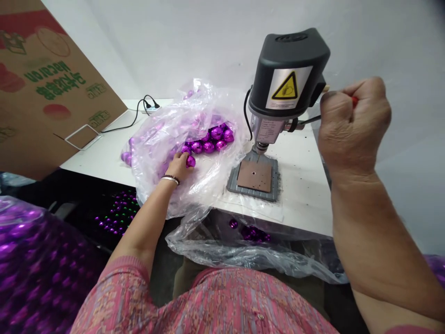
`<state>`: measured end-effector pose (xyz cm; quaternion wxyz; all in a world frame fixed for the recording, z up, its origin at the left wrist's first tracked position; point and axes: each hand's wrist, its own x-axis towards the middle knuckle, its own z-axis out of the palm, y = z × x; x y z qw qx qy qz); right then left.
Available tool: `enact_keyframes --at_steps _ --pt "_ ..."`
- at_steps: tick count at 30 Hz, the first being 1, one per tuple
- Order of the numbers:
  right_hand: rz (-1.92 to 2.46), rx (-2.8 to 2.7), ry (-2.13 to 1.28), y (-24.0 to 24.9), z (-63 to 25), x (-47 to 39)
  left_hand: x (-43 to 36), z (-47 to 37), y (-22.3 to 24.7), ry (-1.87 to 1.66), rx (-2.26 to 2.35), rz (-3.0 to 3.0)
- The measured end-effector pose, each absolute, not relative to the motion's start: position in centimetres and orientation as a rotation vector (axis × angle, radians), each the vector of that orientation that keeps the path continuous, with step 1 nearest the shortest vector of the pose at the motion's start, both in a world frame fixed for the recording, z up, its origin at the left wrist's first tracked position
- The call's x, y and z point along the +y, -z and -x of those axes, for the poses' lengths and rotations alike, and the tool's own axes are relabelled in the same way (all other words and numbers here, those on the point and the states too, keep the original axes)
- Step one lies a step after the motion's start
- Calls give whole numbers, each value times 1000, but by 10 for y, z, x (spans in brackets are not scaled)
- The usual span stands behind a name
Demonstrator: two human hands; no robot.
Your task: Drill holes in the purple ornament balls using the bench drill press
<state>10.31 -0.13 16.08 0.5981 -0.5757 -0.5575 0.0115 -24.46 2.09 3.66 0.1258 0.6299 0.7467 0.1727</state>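
My left hand (179,167) is closed around a shiny purple ball (190,161) at the mouth of a clear plastic bag (156,134). More purple balls (208,147) lie in the bag just beyond my fingers. On the right, my right hand (354,123) is wrapped in a fist round the feed lever (311,120) of a small bench drill press (288,69). Its thin bit points down over a brown square plate (255,176) with a small hole, which lies on the grey ribbed base (234,183). No ball sits on the plate.
A cardboard box (52,83) stands at the left beside a power strip with a black cord (134,121). Below the table's front edge hangs clear plastic (243,255), with purple balls (255,234) in it. A large bag of purple balls (41,269) fills the lower left. Dark crumbs surround the drill base.
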Motion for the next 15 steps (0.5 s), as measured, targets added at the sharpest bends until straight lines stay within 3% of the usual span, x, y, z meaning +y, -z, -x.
enact_keyframes --at_steps 3,7,15 --pt "1306 -1303 -7 -159 -104 -1 8 219 -45 -907 1665 -1528" --pt "1274 -1314 29 -157 -106 1 -6 180 -45 -934 1087 -1082" --pt "1310 -1338 -38 -161 -103 -2 -8 132 -22 -811 966 -822"
